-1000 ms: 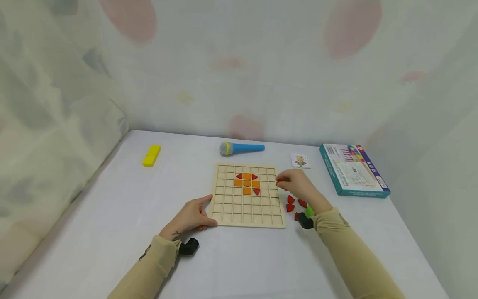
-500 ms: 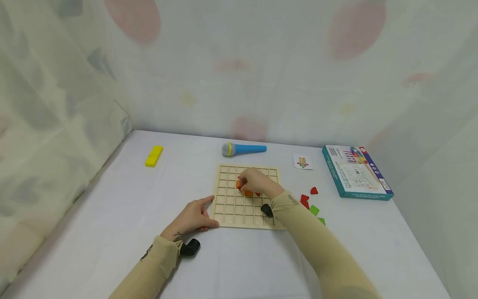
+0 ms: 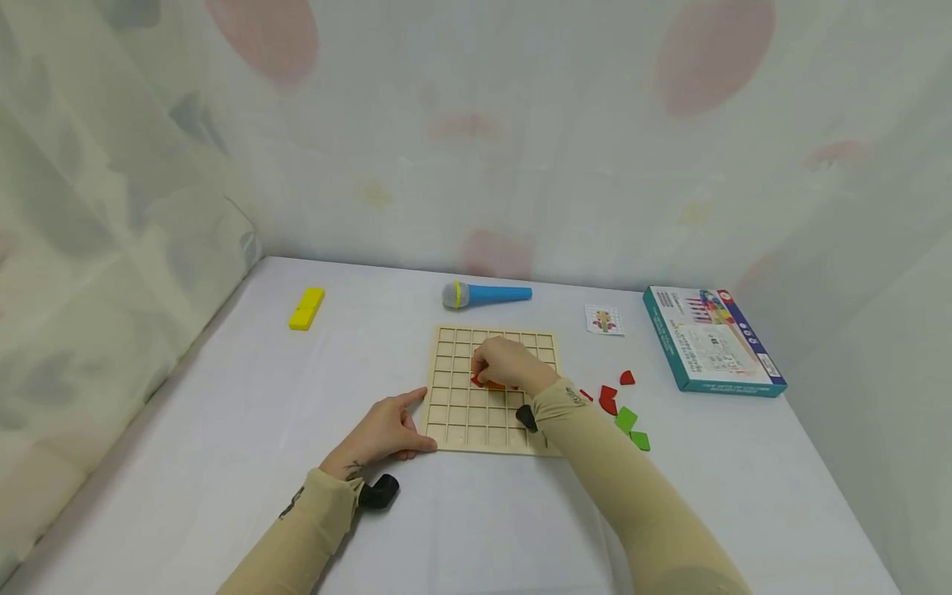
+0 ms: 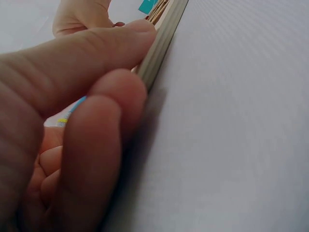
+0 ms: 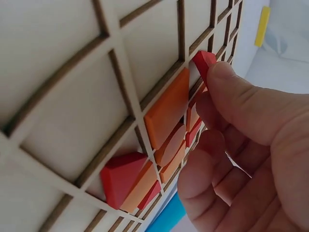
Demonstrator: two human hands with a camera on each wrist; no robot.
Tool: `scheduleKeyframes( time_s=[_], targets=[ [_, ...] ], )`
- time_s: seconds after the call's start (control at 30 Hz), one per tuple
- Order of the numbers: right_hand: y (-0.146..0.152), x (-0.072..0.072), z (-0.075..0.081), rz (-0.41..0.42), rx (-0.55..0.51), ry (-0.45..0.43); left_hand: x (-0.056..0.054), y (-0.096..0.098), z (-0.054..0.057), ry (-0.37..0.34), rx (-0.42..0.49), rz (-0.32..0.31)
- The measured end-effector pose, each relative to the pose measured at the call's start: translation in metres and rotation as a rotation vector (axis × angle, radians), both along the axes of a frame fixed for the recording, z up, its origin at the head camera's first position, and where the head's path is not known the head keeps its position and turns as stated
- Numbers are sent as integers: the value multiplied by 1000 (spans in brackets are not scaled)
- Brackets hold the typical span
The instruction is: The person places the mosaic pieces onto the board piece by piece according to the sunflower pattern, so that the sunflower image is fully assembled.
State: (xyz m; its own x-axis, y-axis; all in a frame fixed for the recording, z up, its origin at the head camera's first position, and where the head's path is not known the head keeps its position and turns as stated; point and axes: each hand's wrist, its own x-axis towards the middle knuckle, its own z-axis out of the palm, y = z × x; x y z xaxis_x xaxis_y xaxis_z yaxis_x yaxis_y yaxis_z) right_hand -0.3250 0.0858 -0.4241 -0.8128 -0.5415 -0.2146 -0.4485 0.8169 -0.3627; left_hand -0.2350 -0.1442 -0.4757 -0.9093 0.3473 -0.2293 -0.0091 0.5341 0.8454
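A pale wooden grid board [image 3: 487, 430] lies flat on the white table. My left hand [image 3: 378, 430] holds its near left corner, the thumb at the front edge and a finger along the left side. Over the middle of the grid, my right hand [image 3: 511, 364] pinches a red triangular piece [image 5: 203, 63] between thumb and finger, tilted at one square. Beside it in the right wrist view sit an orange square [image 5: 169, 106], an orange disc [image 5: 171, 145] and a red triangle [image 5: 120, 176] in their squares. In the head view the right hand hides most of this pattern.
Several loose red pieces [image 3: 607, 403] and green pieces [image 3: 626, 419] lie right of the board. Behind them are a pattern card [image 3: 603, 320] and a teal-edged box [image 3: 717, 343]. A blue toy microphone [image 3: 494, 294] lies behind the board, a yellow block [image 3: 307, 309] far left.
My right hand has moved left from beside the board to over the grid's middle, bringing the red triangular piece along. The left hand has stayed at the corner.
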Motion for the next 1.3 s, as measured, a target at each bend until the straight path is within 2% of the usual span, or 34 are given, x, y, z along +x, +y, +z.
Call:
scheduleKeyframes(
  time_s=[0.2,0.27,0.37,0.53,0.67,0.83,1.03,1.17,1.3],
  targets=[
    [1,1,1,3,31,25,0,1,1,-3,7,3],
    [4,2,4,-8,6,41,0,1,0,-4,4,5],
    [14,5,16,-48,-94,59,0,2,0,-8,1,9],
    [59,22,45,-166,-247,92,1,4,0,-17,-4,8],
    [109,48,53,-314,-198,83,0,5,1,-18,-28,17],
    [164,83,37,-435,-42,-11,-1,5,2,-15,-53,35],
    [199,120,5,-522,60,-131,-2,4,3,-21,-37,34],
    [205,129,-8,-503,36,-110,-1,4,3,-14,-28,35],
    [203,130,-9,-492,2,-93,1,4,3,-14,-24,36]
  ],
)
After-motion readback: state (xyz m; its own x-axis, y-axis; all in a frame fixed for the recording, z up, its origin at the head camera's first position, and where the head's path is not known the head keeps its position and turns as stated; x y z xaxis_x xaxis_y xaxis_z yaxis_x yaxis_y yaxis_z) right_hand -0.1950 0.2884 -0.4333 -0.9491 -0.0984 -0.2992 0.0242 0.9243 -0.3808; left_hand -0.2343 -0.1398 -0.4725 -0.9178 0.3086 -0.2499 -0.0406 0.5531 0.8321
